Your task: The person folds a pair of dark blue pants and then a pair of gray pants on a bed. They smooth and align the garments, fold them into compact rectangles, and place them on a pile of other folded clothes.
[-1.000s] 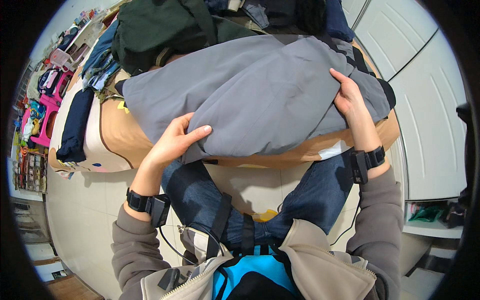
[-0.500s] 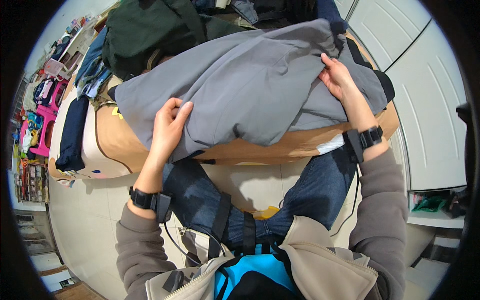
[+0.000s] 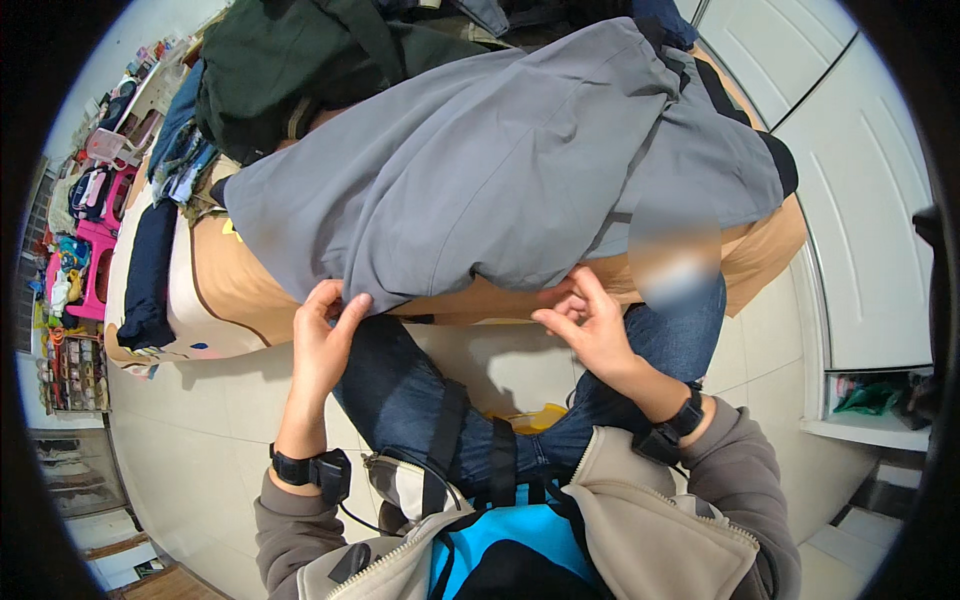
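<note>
While the big grey garment (image 3: 500,170) lies spread on the bed (image 3: 240,290), long side running from 8 to 2 o'clock, my left hand (image 3: 322,340) pinches its near hem. My right hand (image 3: 590,325) curls, fingers half open, touching the hem at 12 o'clock.

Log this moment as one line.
left hand: gripping near hem of grey garment | right hand: fingers under same hem | garment: draped over tan surface

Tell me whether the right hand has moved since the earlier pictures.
Yes. The right hand has come down off the top of the grey garment to its near lower edge, toward the person's knees and nearer the left hand.
</note>
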Tool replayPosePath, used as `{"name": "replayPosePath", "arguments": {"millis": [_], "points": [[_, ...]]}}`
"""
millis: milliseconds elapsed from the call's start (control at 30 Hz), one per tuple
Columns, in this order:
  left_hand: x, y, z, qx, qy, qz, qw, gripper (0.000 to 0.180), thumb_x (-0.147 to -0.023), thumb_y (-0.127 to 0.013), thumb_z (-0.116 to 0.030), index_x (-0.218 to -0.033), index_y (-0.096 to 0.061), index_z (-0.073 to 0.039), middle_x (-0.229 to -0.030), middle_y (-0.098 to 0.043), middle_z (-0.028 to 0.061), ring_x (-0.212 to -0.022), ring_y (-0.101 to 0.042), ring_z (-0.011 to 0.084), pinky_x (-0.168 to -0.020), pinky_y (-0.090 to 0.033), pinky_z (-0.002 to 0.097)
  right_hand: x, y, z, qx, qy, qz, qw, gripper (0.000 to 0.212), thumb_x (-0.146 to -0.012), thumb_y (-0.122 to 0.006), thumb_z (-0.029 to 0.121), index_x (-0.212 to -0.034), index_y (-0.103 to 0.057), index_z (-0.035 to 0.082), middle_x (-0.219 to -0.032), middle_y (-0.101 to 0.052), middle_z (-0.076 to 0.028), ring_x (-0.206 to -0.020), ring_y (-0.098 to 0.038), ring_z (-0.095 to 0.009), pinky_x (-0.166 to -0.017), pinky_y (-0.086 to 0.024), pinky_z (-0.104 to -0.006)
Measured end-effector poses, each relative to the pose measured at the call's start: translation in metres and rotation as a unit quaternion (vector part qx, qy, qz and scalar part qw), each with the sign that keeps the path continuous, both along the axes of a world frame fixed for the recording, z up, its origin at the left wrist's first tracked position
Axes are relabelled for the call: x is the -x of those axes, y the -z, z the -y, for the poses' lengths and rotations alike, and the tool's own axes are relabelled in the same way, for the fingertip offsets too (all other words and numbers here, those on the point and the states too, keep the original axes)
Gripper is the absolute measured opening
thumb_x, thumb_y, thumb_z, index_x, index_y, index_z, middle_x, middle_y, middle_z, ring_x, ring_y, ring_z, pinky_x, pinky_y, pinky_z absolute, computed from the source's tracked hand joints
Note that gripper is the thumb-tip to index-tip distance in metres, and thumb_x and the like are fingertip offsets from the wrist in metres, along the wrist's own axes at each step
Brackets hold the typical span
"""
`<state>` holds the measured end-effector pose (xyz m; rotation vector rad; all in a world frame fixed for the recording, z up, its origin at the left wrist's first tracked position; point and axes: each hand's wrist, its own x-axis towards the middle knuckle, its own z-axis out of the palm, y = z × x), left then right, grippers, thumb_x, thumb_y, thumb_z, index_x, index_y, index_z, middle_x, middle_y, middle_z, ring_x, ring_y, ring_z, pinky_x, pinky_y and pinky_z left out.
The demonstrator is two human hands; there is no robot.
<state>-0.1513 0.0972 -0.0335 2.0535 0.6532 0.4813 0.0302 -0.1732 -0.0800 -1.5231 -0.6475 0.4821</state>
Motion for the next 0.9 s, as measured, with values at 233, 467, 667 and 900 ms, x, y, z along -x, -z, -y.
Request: {"name": "replayPosePath", "arguments": {"millis": [233, 467, 667, 900], "points": [[-0.012, -0.007, 0.004, -0.045, -0.053, 0.128, 0.989, 0.025, -0.106, -0.044, -0.023, -0.096, -0.050, 0.000, -0.079, -0.043, -0.0013, -0.075, -0.038, 0.0085, -0.066, -0.036, 0.0233, -0.018, -0.005, -0.013, -0.030, 0.009, 0.103, 0.994, 0.022, -0.085, -0.069, 0.004, -0.105, -0.062, 0.000, -0.073, -0.056, -0.003, -0.058, -0.051, -0.008, -0.053, -0.042, -0.0249], [-0.028, -0.014, 0.005, -0.167, -0.058, 0.142, 0.974, 0.029, -0.106, -0.040, -0.020, -0.088, -0.048, 0.001, -0.072, -0.037, 0.0044, -0.070, -0.036, 0.0133, -0.063, -0.037, 0.0273, -0.008, -0.016, -0.027, -0.043, 0.001, 0.163, 0.986, 0.017, -0.084, -0.072, 0.007, -0.098, -0.066, 0.000, -0.074, -0.058, -0.004, -0.063, -0.051, -0.009, -0.055, -0.042, -0.0245], [-0.018, -0.020, -0.012, -0.273, -0.085, 0.160, 0.945, 0.031, -0.106, -0.041, -0.019, -0.083, -0.045, 0.002, -0.071, -0.039, 0.0106, -0.064, -0.039, 0.0192, -0.059, -0.037, 0.0305, -0.026, -0.041, -0.012, -0.094, -0.011, 0.004, 0.996, 0.011, -0.086, -0.063, -0.002, -0.095, -0.070, -0.002, -0.069, -0.065, -0.005, -0.056, -0.057, -0.007, -0.050, -0.045, -0.0219], [-0.007, -0.008, -0.013, -0.371, 0.002, -0.061, 0.927, 0.023, -0.094, -0.061, -0.017, -0.080, -0.050, -0.001, -0.073, -0.052, 0.0204, -0.065, -0.050, 0.0393, -0.059, -0.043, 0.0410, -0.041, -0.039, 0.013, 0.120, -0.156, -0.037, 0.980, 0.012, -0.090, -0.065, 0.009, -0.091, -0.071, -0.002, -0.071, -0.068, -0.006, -0.059, -0.062, -0.009, -0.054, -0.048, -0.0226]]}}
